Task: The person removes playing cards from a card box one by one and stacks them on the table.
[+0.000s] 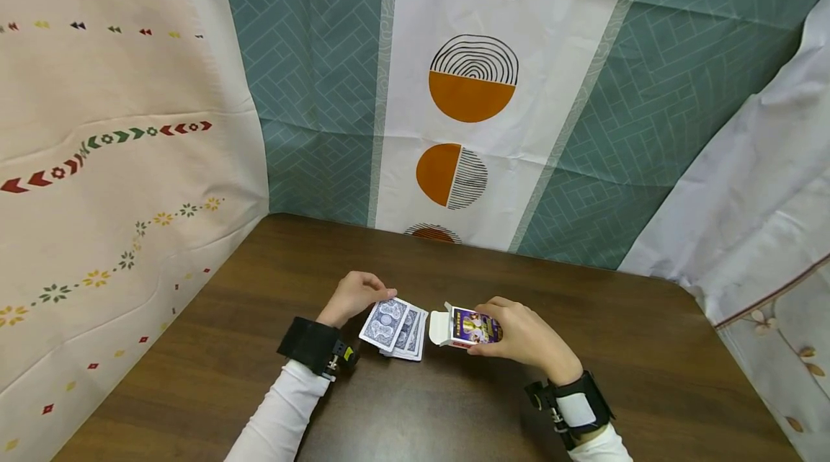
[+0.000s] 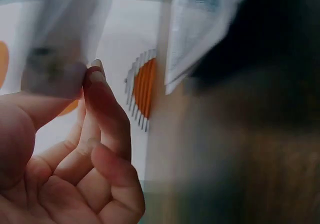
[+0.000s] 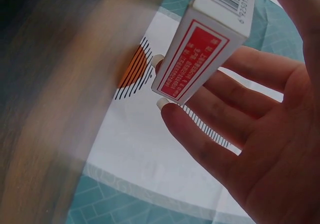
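Note:
My left hand (image 1: 353, 298) pinches a blue-and-white-backed playing card (image 1: 386, 319) at its upper corner between thumb and fingertips. In the left wrist view that card (image 2: 65, 44) is blurred. Right beside it, partly covered by it in the head view, lies a small loose pile of playing cards (image 1: 413, 341) with the same backs. My right hand (image 1: 528, 338) grips a purple-fronted card box (image 1: 476, 326) with white edges, its opened flap facing left toward the cards. The right wrist view shows the box's red label and barcode end (image 3: 202, 54), with fingers behind it.
A dark brown wooden table (image 1: 389, 419) lies under both hands. Behind it hangs a teal and white patterned cloth (image 1: 324, 87), with an embroidered cream cloth (image 1: 117, 231) at the left and a white cloth (image 1: 746, 217) at the right.

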A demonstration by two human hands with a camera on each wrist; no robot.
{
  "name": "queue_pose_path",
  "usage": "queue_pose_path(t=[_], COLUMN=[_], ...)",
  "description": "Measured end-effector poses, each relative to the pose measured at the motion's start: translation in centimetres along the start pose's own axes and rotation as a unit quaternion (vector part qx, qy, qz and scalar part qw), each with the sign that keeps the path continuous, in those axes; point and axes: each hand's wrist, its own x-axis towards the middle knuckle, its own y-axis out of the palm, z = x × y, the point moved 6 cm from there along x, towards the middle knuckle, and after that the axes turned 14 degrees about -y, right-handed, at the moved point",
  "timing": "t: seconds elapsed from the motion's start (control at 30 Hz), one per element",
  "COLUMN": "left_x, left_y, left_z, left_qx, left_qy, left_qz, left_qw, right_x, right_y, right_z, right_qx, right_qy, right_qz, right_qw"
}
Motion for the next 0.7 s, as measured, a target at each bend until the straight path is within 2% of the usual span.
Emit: queue_pose_path(t=[0.23,0.43,0.7], left_x=[0.2,0.1,0.2], left_y=[1.0,1.2,1.3], left_z=[0.5,0.7,0.6], left_qx=[0.016,0.012,0.026], left_qy=[-0.013,0.001,0.023], left_qz=[-0.019,-0.019,-0.036], left_qw=[0.9996,0.9997,0.9988], right_x=[0.0,0.0,0.0], right_y=[0.0,-0.1,0.0], right_z=[0.0,0.0,0.1], right_qx=[0.002,0.004,0.006], right_qy=[-0.002,-0.008,-0.007], right_qz=[0.001,-0.003,0.001], right_qw=[1.0000,1.0000,1.0000])
